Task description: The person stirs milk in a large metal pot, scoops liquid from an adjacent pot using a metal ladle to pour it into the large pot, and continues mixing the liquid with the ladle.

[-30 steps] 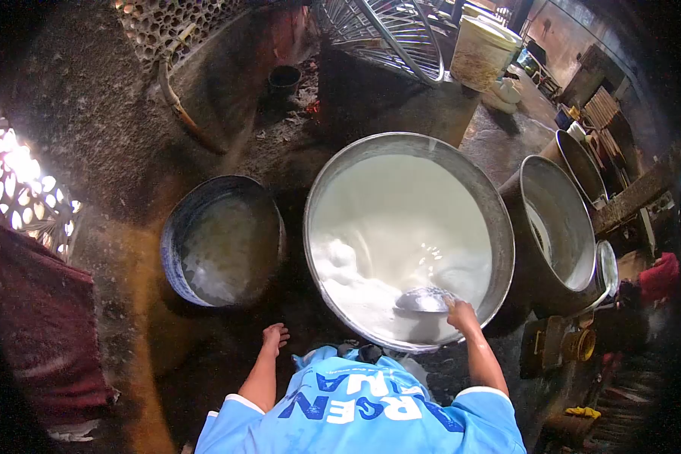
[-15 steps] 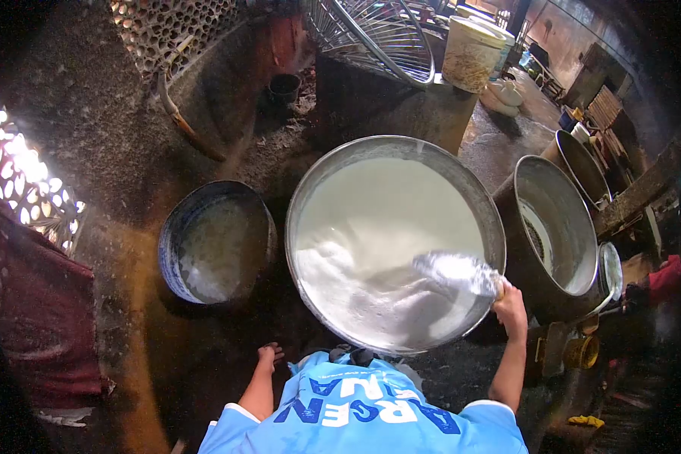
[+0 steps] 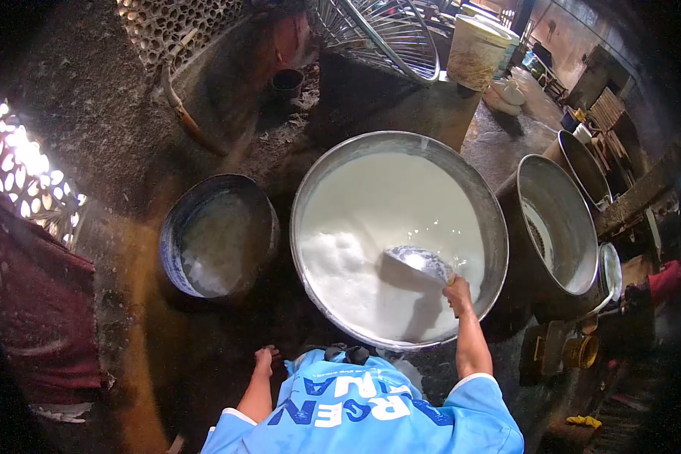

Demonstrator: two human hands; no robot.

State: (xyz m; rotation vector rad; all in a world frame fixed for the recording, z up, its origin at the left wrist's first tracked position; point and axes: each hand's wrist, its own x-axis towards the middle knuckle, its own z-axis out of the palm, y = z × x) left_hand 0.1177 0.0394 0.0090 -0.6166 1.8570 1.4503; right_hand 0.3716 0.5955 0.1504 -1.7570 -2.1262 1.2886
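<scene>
In front of me stands a large round metal vat [image 3: 308, 299] of white, milky liquid [image 3: 401, 189], foamy along its near left part. My right hand [image 3: 457, 294] is closed around the handle end of a shiny metal scoop [image 3: 418, 259]. The scoop is tilted over the right half of the vat, at or just above the liquid; whether it touches, I cannot tell. My left hand [image 3: 266, 356] hangs by my side with its fingers loosely apart, holding nothing. It is near the vat's lower left side.
To the left stands a smaller dark tub [image 3: 172, 261] with cloudy liquid. A tall metal drum [image 3: 513, 227] with white residue stands close on the right. Behind the vat, a metal-spoked frame [image 3: 386, 38] and a stained bucket [image 3: 474, 53] rest on a ledge [image 3: 401, 110].
My right hand has swung the scoop left and inward over the vat, and its tilt has changed. Small bubbles or splashes now show beyond it. My left hand has barely moved.
</scene>
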